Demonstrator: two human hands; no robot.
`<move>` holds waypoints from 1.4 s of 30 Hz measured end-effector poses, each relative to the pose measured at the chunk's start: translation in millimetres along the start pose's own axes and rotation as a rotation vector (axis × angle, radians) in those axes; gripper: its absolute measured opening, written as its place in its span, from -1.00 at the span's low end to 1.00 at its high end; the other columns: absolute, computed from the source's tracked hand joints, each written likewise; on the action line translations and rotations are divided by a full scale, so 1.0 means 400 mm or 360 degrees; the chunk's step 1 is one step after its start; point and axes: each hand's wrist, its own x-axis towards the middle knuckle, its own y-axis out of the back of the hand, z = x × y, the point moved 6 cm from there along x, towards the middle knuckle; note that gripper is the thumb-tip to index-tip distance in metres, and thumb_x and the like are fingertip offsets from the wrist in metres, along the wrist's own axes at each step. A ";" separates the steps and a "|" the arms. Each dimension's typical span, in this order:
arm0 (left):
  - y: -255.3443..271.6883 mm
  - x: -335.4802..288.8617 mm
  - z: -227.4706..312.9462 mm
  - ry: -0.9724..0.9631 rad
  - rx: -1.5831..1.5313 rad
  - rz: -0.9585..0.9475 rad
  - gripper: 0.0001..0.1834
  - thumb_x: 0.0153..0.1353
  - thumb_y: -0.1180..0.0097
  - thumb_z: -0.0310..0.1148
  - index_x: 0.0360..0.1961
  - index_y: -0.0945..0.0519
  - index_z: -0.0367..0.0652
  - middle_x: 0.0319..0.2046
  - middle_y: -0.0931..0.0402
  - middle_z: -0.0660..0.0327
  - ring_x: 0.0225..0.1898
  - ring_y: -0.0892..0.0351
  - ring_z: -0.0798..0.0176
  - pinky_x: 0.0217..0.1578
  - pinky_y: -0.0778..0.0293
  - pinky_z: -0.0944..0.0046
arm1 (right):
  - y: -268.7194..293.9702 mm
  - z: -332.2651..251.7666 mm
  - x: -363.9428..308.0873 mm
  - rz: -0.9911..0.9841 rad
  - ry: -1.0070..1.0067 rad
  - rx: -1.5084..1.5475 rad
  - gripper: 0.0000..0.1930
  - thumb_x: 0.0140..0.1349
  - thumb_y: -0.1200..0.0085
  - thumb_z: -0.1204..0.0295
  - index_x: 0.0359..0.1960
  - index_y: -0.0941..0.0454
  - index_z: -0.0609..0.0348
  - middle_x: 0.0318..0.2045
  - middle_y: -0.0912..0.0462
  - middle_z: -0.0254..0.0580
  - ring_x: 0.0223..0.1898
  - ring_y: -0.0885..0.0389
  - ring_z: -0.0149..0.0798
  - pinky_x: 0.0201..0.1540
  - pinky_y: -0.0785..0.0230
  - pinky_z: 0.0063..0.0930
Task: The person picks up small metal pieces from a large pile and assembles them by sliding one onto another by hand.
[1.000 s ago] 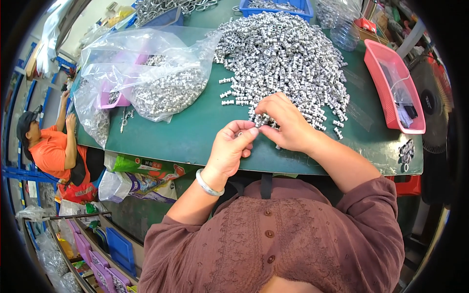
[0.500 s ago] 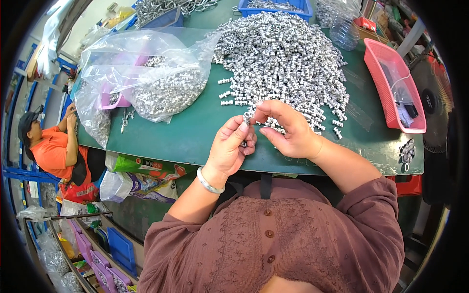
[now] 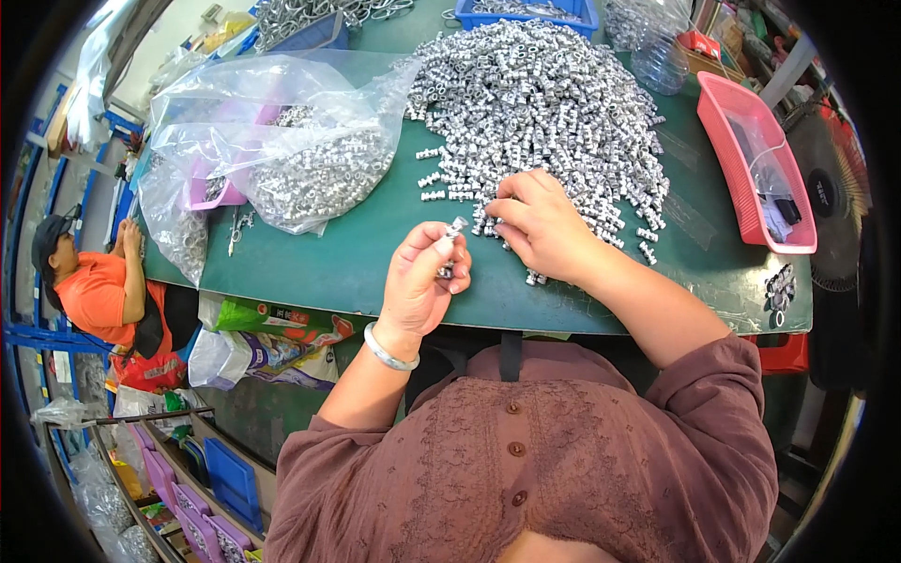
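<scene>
A large heap of small ridged silver metal fittings [image 3: 554,113] covers the middle of the green table. My left hand [image 3: 419,281] is raised near the table's front edge, its thumb and fingers closed on a small silver metal fitting [image 3: 456,226]. More metal shows under its curled lower fingers, too small to tell apart. At the heap's near edge is my right hand [image 3: 544,230], its fingers bent down among the loose fittings. Whatever its fingertips pinch is hidden.
Left of the heap lies a clear plastic bag [image 3: 324,178] of silver parts over a pink scoop-like container [image 3: 214,188]. A pink basket [image 3: 755,178] stands at the right, a blue tray [image 3: 530,19] behind the heap. Dark rings [image 3: 779,291] lie at the right corner. An orange-shirted person [image 3: 99,291] works at left.
My hands have moved apart. The right went from beside the left hand's fitting to the heap's near edge; the left shifted slightly left, still gripping the fitting.
</scene>
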 end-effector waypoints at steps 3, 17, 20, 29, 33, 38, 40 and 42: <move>0.017 0.004 0.010 -0.0015 -0.0092 0.0106 -0.90 0.10 0.01 -0.37 -0.48 -0.40 -0.16 -0.39 -0.37 0.19 -0.46 -0.33 0.32 -0.55 -0.25 0.45 | -0.025 -0.010 0.012 -0.0060 0.0049 -0.0202 -0.80 -0.08 -0.08 0.50 -0.34 -0.52 0.16 -0.28 -0.42 -0.21 -0.17 -0.34 -0.15 -0.10 -0.16 -0.31; 0.033 -0.007 -0.013 0.0203 -0.0237 0.0309 -0.79 0.13 0.01 -0.39 -0.19 -0.44 -0.15 -0.35 -0.47 0.17 -0.39 -0.47 0.25 -0.54 -0.37 0.42 | -0.001 -0.029 0.015 0.0111 0.0180 0.0358 -0.77 -0.14 -0.11 0.66 -0.44 -0.37 0.17 -0.47 -0.43 -0.23 -0.38 -0.40 -0.11 -0.30 -0.24 -0.32; 0.003 -0.010 -0.014 0.0143 0.0003 0.0216 -0.78 0.14 -0.04 -0.43 -0.15 -0.45 -0.15 -0.35 -0.49 0.20 -0.40 -0.48 0.33 -0.54 -0.36 0.44 | 0.018 -0.052 0.017 0.0178 0.0265 0.0444 -0.75 -0.16 -0.12 0.68 -0.43 -0.37 0.17 -0.44 -0.44 -0.23 -0.36 -0.40 -0.12 -0.29 -0.26 -0.32; -0.022 0.001 -0.022 -0.0041 -0.0039 0.0097 -0.86 0.18 -0.01 -0.44 -0.22 -0.46 -0.17 -0.42 -0.44 0.26 -0.47 -0.36 0.43 -0.58 -0.26 0.52 | 0.041 -0.065 0.009 0.0267 0.0265 0.0506 -0.73 -0.19 -0.19 0.64 -0.40 -0.41 0.20 -0.41 -0.48 -0.20 -0.34 -0.44 -0.11 -0.27 -0.28 -0.33; -0.028 0.006 -0.043 0.0283 -0.0671 -0.0099 -0.86 0.23 0.03 -0.34 -0.23 -0.43 -0.13 -0.42 -0.34 0.30 -0.47 -0.24 0.44 -0.60 -0.22 0.56 | 0.034 -0.041 0.006 0.0244 0.0186 0.0344 -0.76 -0.15 -0.17 0.54 -0.38 -0.43 0.18 -0.40 -0.44 -0.19 -0.32 -0.39 -0.12 -0.25 -0.24 -0.32; -0.037 0.009 -0.043 0.0367 -0.0973 -0.0195 -0.87 0.25 0.07 -0.32 -0.25 -0.41 -0.13 -0.43 -0.25 0.29 -0.47 -0.21 0.43 -0.61 -0.22 0.59 | -0.017 -0.015 -0.014 -0.0315 -0.0036 -0.0186 -0.77 -0.17 -0.19 0.43 -0.41 -0.51 0.16 -0.32 -0.40 -0.23 -0.19 -0.32 -0.16 -0.12 -0.16 -0.31; -0.038 0.009 -0.042 0.0380 -0.1045 -0.0206 -0.86 0.25 0.08 -0.33 -0.25 -0.40 -0.15 -0.43 -0.25 0.28 -0.46 -0.21 0.42 -0.60 -0.24 0.58 | -0.019 -0.015 -0.012 -0.0313 -0.0045 -0.0173 -0.81 -0.17 -0.18 0.46 -0.45 -0.52 0.17 -0.32 -0.41 -0.22 -0.19 -0.32 -0.16 -0.13 -0.17 -0.30; -0.038 0.008 -0.043 0.0382 -0.1062 -0.0203 -0.86 0.26 0.09 -0.33 -0.25 -0.40 -0.16 -0.43 -0.25 0.28 -0.46 -0.21 0.42 -0.60 -0.24 0.57 | -0.025 -0.014 -0.012 -0.0353 -0.0065 -0.0166 -0.84 -0.16 -0.13 0.48 -0.46 -0.50 0.18 -0.33 -0.41 -0.22 -0.18 -0.32 -0.15 -0.13 -0.17 -0.31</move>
